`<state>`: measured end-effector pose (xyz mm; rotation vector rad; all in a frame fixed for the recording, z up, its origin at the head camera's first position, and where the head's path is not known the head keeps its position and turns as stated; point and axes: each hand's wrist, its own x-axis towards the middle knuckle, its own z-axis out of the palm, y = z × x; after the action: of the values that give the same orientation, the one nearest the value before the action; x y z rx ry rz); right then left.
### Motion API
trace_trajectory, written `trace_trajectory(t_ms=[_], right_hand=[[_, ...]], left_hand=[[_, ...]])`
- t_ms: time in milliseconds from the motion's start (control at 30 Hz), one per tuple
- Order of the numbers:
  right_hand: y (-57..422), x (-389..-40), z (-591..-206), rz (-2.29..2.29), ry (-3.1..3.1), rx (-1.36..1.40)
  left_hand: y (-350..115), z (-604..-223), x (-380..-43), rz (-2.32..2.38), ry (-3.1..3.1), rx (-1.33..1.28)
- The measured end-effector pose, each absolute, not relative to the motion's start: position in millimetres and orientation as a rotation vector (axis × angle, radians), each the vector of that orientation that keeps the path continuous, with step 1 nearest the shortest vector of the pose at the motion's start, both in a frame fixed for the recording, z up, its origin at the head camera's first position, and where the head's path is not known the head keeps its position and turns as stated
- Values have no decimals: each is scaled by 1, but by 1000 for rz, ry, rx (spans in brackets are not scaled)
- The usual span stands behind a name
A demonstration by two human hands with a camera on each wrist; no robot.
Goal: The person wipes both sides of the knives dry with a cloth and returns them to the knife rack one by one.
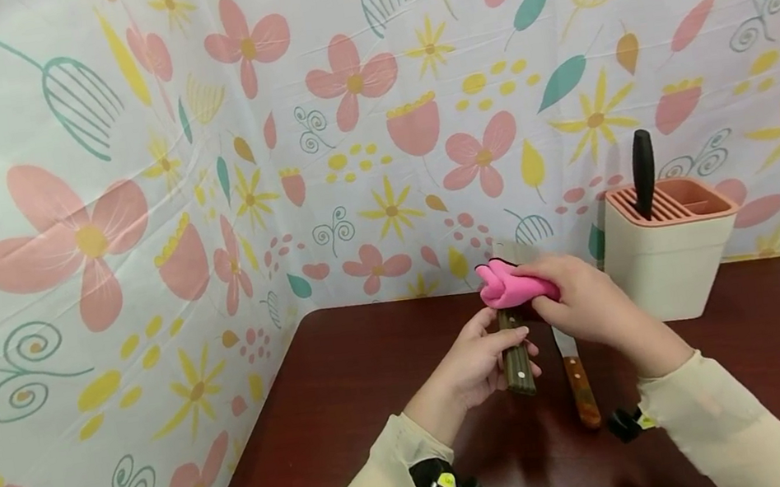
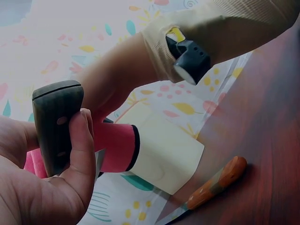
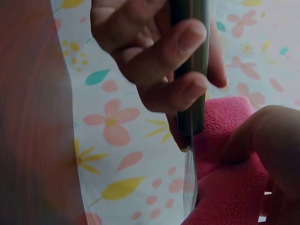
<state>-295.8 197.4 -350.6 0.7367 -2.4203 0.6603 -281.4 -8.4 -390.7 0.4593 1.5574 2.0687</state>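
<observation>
My left hand grips the dark wooden handle of a wide-bladed knife, held above the table with its blade pointing away from me. With my right hand I hold a folded pink cloth against the blade, just beyond the handle. In the right wrist view the blade appears edge-on with the cloth along one side; much of the blade is hidden. Beneath my hands, a second knife with a brown wooden handle lies on the table, partly covered by my right hand.
A cream knife block with an orange slotted top stands at the back right, a black-handled knife upright in it. The dark red-brown table ends against a flower-patterned cloth wall behind and at left.
</observation>
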Motion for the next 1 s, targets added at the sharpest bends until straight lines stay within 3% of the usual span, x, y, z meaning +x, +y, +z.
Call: trace_trajectory(t_ms=[1000], right_hand=[[208,-262,-360,846,-2379,716]], left_hand=[[-7,-395,-280,2070,1548,458]])
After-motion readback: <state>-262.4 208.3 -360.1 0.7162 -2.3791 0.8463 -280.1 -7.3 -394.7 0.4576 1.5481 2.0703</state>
